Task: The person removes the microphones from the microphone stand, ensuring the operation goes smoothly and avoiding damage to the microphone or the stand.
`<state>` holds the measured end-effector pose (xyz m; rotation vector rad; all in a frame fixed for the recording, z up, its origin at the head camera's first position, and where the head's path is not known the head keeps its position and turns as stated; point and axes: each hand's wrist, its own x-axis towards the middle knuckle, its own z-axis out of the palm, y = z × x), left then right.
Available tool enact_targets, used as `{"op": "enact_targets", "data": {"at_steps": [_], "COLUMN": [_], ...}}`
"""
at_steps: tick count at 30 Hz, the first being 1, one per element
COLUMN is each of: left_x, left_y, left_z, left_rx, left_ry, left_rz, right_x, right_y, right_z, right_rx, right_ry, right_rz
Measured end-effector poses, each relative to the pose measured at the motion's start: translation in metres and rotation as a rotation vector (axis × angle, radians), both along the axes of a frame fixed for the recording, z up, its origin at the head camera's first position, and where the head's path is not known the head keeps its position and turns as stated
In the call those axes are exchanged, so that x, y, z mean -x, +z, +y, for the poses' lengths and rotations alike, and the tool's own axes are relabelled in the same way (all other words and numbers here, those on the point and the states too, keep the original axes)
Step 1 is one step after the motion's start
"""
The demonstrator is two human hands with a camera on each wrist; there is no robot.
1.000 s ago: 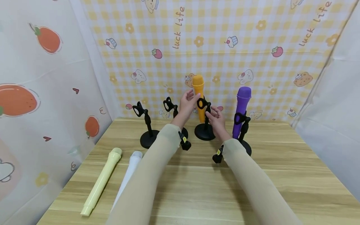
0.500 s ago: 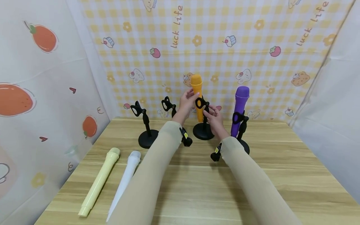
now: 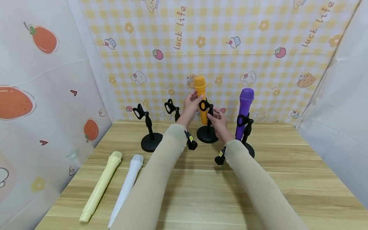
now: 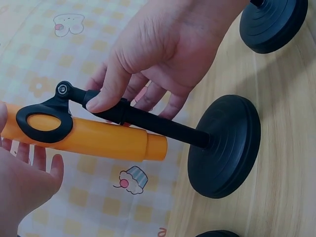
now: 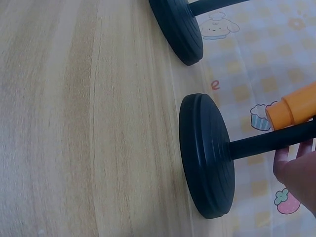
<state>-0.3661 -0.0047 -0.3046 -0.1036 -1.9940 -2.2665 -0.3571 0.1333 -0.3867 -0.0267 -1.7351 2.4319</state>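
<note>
One orange microphone (image 3: 200, 92) stands nearly upright at a black stand's (image 4: 170, 128) clip — left hand (image 3: 190, 108) fingers pinching it, right hand (image 3: 220, 124) fingers clamped on the pole. One purple microphone (image 3: 246, 103) on another stand (image 3: 248, 129), two further stands (image 3: 150, 143); two microphones, yellow (image 3: 100, 187) and white (image 3: 126, 185), lie on the counter (image 3: 201, 191).

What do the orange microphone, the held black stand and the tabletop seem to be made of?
Orange microphone: probably plastic; smooth, evenly colored, softly shiny.
Black stand: plastic or coated metal, hard to tell; low-sheen, with a silvery screw at its joint.
Tabletop: wood or laminate, satin, showing pale grain.
</note>
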Motion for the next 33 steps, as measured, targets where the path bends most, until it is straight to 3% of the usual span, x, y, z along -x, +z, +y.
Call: {"op": "enact_targets", "data": {"at_steps": [33], "left_x": [0.0002], "left_y": [0.0009], "left_z": [0.0012], "left_rx": [-0.051], "left_ry": [0.023], "left_rz": [0.002], "right_x": [-0.0006], "right_y": [0.0004], "right_z": [0.0021], "right_rx": [0.015], "right_ry": [-0.023], "right_rz": [-0.008]}}
